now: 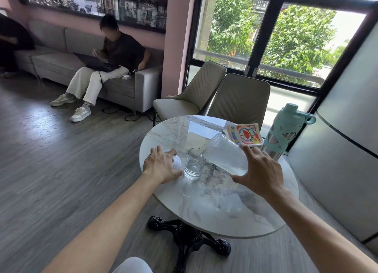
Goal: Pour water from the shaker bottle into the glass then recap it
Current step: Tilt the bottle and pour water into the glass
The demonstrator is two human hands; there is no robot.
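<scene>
A clear plastic shaker bottle [225, 152] is tilted over, its mouth at the rim of a small drinking glass [194, 164] on the round marble table [204, 211]. My right hand [259, 168] grips the bottle's lower body with fingers spread around it. The glass stands upright and holds some water. To the left of the glass, my left hand [161, 164] rests on the table, closed over the white cap [177, 162], which peeks out under the fingers.
A teal and steel water bottle [286, 129] and a comic book [245, 135] sit at the table's far right. Two beige chairs [204, 92] stand behind the table. A person with a laptop sits on the grey sofa [143, 84] at the left. A curved wall is close on the right.
</scene>
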